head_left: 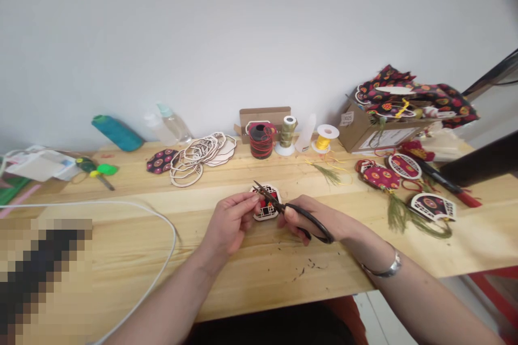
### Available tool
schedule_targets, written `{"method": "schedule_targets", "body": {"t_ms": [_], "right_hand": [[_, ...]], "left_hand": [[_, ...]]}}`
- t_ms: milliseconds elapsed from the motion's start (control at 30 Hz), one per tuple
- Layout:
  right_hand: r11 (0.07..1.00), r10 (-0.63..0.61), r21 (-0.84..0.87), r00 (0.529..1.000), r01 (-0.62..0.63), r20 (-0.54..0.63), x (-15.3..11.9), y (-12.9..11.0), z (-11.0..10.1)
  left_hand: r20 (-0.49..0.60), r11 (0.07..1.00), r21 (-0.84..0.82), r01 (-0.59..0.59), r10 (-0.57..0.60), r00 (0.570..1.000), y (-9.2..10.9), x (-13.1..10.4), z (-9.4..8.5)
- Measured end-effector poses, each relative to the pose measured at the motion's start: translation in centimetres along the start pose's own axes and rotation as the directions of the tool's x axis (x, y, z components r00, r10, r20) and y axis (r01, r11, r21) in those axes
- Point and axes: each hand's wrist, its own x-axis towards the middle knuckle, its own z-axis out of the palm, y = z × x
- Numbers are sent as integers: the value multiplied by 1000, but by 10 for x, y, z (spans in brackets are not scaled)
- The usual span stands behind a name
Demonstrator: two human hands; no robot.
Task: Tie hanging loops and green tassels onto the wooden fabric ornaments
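My right hand [301, 218] is wrapped round the handles of a pair of black-handled scissors [311, 222]. Their blades point up and left, slightly apart, across a wood-framed ornament [272, 210] with red and black fabric inside a lattice. At the ornament's left edge, the thumb and fingers of my left hand [232, 221] are pinched together, close to the blades. Some red shows by these fingertips, but what they grip is too small to tell. Both hands partly cover the ornament.
Dark scraps [309, 267] lie before my hands. Behind stand a red cord spool [261, 145], a yellow spool [322, 143] and several wooden frames [186, 175]. Finished-looking ornaments [433, 207] and a fabric-filled cardboard box [356, 135] are right. A white cable [172, 248] curves at left.
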Motion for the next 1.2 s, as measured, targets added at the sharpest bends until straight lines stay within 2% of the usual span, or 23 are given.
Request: {"method": "schedule_targets", "body": {"t_ms": [133, 400, 733, 1200], "right_hand": [[999, -22, 35, 1000, 22, 3, 0, 2, 2], [1000, -18, -21, 999, 17, -29, 0, 6, 0], [999, -8, 32, 1000, 9, -15, -1, 4, 0], [997, 79, 8, 996, -79, -48, -2, -1, -2]], "left_hand": [[11, 1000, -1, 12, -12, 1000, 0, -1, 0], [0, 1000, 23, 20, -20, 1000, 0, 1, 0], [7, 1000, 28, 10, -11, 1000, -1, 1, 0], [10, 999, 42, 27, -28, 1000, 1, -1, 2]]}}
